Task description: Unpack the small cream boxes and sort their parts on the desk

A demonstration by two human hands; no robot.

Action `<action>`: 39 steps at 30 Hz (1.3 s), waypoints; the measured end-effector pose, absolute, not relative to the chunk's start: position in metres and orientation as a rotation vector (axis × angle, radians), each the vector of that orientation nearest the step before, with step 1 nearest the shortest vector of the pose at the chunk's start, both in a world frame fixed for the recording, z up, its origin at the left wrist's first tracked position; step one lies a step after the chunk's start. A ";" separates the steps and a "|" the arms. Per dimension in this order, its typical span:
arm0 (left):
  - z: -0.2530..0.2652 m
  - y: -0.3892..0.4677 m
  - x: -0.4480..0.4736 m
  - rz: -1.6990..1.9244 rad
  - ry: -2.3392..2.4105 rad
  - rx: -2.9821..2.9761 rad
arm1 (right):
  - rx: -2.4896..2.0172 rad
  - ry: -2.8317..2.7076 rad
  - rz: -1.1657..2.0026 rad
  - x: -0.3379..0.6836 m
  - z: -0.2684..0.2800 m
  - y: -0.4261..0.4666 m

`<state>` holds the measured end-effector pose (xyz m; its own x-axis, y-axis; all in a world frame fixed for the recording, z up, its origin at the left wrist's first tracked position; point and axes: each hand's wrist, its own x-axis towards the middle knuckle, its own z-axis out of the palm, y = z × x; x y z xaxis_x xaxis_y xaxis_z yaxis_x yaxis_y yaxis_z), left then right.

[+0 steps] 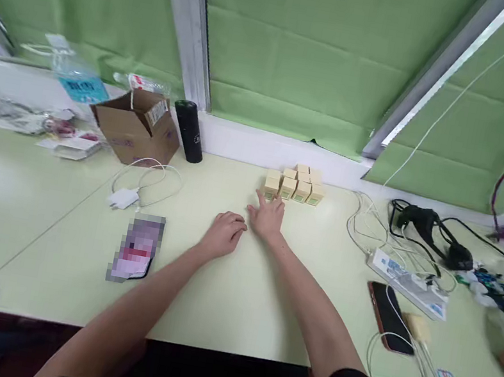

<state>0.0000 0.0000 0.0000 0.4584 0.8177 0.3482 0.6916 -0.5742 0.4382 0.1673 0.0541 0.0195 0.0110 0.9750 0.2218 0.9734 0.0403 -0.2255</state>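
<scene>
Small cream-coloured boxes point(301, 187) stand in a tight cluster of several at the back of the table, near the wall. My right hand point(267, 218) reaches to the front left of that cluster, thumb and fingers apart. Its fingertips are at the lower front of the nearest boxes; whether they touch is hard to see. Lower and to the left, my left hand point(224, 234) rests on the pale table point(241, 303) with its fingers curled together and nothing visible in them.
Left: a phone point(138, 249), white charger point(124, 197) with cable, open cardboard box point(145, 131), black bottle point(188, 132) and water jug point(79, 77). Right: a power strip point(406, 282), dark phone point(389, 317), loose cables and a black strapped device point(425, 225). Green blinds point(287, 45) hang behind.
</scene>
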 end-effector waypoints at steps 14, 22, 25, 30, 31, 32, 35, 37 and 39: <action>-0.005 0.003 -0.003 0.923 1.345 2.431 | -1.921 -2.012 0.036 0.178 0.024 0.061; -0.004 0.002 0.000 0.942 1.373 2.416 | -1.423 -2.170 0.013 0.209 0.010 -0.013; -0.002 -0.001 0.001 0.930 1.398 2.390 | -1.317 -2.195 0.043 0.215 0.005 -0.039; -0.002 -0.005 0.002 0.940 1.377 2.301 | -1.232 -2.173 0.237 0.222 0.002 -0.047; -0.002 -0.006 0.003 0.943 1.367 2.277 | -1.239 -2.163 0.269 0.223 0.002 -0.045; -0.002 -0.007 0.004 0.945 1.360 2.253 | -1.244 -2.156 0.290 0.225 0.001 -0.044; -0.001 -0.011 0.009 0.930 1.337 2.198 | -1.234 -2.162 0.310 0.230 -0.002 -0.040; 0.001 -0.013 0.014 0.912 1.318 2.173 | -1.214 -2.171 0.321 0.233 -0.005 -0.039; 0.003 -0.015 0.019 0.892 1.324 2.161 | -1.197 -2.163 0.354 0.234 -0.007 -0.039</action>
<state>0.0188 -0.0152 0.0027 0.3297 0.8983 0.2905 0.6061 -0.4373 0.6644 0.2344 -0.0389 -0.0066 -0.3863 0.8319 0.3983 0.6618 0.5508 -0.5085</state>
